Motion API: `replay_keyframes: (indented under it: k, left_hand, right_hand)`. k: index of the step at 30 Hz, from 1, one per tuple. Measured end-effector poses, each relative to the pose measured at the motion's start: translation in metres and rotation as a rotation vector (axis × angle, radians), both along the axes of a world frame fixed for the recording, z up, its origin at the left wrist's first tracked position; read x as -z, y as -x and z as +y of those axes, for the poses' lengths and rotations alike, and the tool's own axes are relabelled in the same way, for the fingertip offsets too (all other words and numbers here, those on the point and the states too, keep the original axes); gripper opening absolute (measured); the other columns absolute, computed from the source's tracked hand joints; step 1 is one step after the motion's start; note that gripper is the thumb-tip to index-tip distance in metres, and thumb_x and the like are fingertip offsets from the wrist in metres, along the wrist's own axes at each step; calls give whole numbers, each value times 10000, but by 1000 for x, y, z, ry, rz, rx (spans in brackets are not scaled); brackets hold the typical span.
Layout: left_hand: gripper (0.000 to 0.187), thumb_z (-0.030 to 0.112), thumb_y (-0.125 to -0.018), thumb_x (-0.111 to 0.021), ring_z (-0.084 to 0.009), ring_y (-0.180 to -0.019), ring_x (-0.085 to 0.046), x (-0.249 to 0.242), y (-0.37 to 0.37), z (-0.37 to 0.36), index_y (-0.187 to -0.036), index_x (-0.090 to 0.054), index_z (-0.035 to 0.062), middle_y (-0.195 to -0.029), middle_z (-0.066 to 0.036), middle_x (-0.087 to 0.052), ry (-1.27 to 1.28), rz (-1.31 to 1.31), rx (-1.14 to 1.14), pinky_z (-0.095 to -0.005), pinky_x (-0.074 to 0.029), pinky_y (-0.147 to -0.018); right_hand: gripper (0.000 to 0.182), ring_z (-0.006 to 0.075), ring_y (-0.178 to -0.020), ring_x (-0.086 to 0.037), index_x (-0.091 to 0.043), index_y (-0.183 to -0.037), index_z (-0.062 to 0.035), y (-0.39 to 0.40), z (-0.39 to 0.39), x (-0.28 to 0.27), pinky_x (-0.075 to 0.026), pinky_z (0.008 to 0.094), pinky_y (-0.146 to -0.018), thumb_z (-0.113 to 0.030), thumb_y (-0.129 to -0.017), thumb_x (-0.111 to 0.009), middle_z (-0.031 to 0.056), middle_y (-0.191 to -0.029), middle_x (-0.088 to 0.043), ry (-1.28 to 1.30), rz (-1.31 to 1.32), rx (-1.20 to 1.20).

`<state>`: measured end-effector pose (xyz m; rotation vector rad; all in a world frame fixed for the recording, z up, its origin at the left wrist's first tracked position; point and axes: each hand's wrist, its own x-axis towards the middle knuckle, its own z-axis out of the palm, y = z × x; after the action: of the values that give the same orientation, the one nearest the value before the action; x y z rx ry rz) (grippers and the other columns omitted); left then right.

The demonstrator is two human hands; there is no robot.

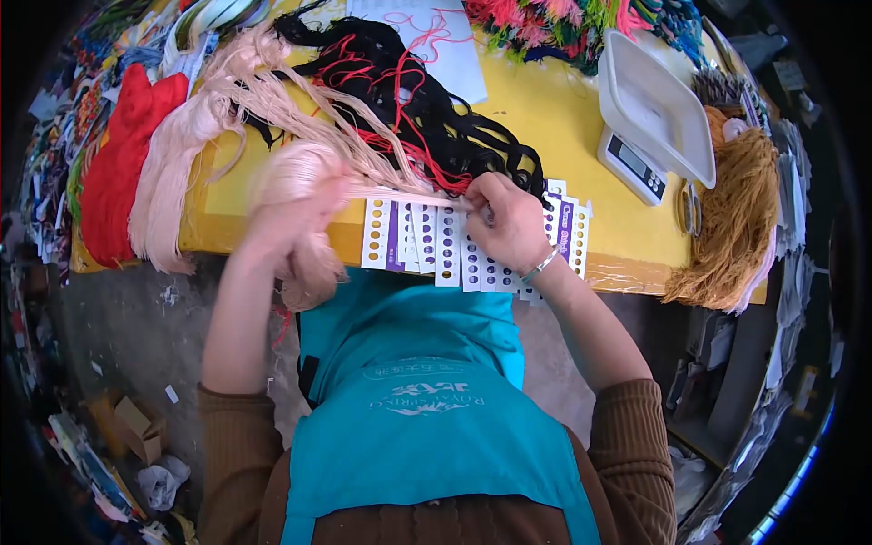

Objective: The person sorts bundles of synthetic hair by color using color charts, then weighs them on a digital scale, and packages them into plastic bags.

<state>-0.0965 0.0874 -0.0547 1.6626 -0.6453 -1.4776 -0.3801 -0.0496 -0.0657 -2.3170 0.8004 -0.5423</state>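
Observation:
My left hand (289,218), smeared by motion, is wrapped round a thick hank of pale pink thread (298,171) near the table's front edge. Part of the hank hangs below the hand. From it a taut pale strand (409,196) runs across to my right hand (507,225), whose fingers are closed on its far end. Under and beside the right hand lie several white hole-punched cards (445,245) with purple print, fanned along the edge. Black thread (445,118) mixed with red strands (400,86) spreads just beyond my hands.
On the yellow table (536,109), a white scale (640,150) with a tray stands at the right, beside scissors (689,209) and a brown thread bundle (736,222). Red hanks (127,163) hang at the left. Multicoloured threads (554,27) lie at the back, near a white paper sheet (445,54).

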Motion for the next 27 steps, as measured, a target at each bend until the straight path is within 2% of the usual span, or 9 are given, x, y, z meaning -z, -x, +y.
replay_keyframes:
  k: [1,4,8,13,14,21,22,25,27]
  left_hand:
    - [357,326,-967,-602,-42,-847,-555,-11,-6,8,-1269,-603,135,-1107,17,-648,35,-53,-227,-204,-451,-751]
    - [322,233,-936,-631,-30,-626,-501,-30,-53,22,-1216,-615,74,-822,22,-617,127,13,-29,-178,-339,-471]
    - [296,210,-919,-637,-41,-492,-418,-66,-62,-6,-1148,-637,22,-657,35,-520,74,-82,-250,-204,-312,-426]
    - [280,139,-879,-625,-92,-555,-540,-76,-190,-62,-1109,-650,-19,-837,-39,-684,427,-212,-127,-220,-416,-469]
    - [329,125,-915,-587,-57,-623,-535,-100,-160,-73,-1202,-600,-34,-979,-40,-699,358,-45,-392,-150,-457,-597]
    - [327,170,-961,-547,-42,-514,-416,-90,-283,-64,-1241,-595,8,-874,7,-686,376,2,-921,-176,-370,-485]
    - [327,173,-946,-551,-81,-574,-504,-83,-297,-50,-1216,-601,-5,-886,-19,-682,471,223,-610,-210,-443,-538]
    - [411,201,-976,-534,-74,-645,-480,-91,-217,-24,-1301,-516,-50,-1002,-63,-659,677,515,-308,-208,-404,-541]
    - [506,265,-985,-500,-168,-939,-574,-110,-125,-9,-1349,-451,-83,-1230,-154,-589,731,470,-369,-282,-475,-807]
  right_hand:
    - [198,279,-706,-648,-585,-887,-88,-1,1,0,-524,365,-602,-177,-734,-674,81,-826,-615,78,17,-7]
    - [296,277,-718,-655,-589,-932,-94,-3,2,-6,-532,374,-605,-266,-728,-717,74,-878,-614,90,94,-7]
    - [344,271,-717,-656,-585,-953,-90,-3,2,-5,-530,375,-602,-308,-732,-734,78,-884,-611,107,135,5]
    - [361,251,-755,-660,-589,-985,-63,-6,5,-13,-540,350,-656,-255,-731,-758,98,-882,-608,52,193,12]
    - [358,251,-755,-660,-589,-984,-64,-6,5,-13,-539,348,-654,-256,-734,-757,98,-884,-607,54,195,11]
    - [326,269,-711,-653,-588,-960,-91,-4,5,-9,-527,372,-596,-298,-754,-733,76,-892,-609,91,137,4]
    - [333,254,-734,-657,-591,-972,-81,-4,6,-9,-532,360,-622,-272,-747,-746,81,-893,-610,89,153,6]
    - [321,261,-739,-660,-596,-979,-83,-3,5,-10,-534,363,-624,-258,-752,-742,84,-901,-615,112,162,-26]
    - [298,281,-716,-659,-598,-984,-90,-4,5,-13,-535,387,-608,-263,-774,-720,88,-904,-616,121,153,-60]
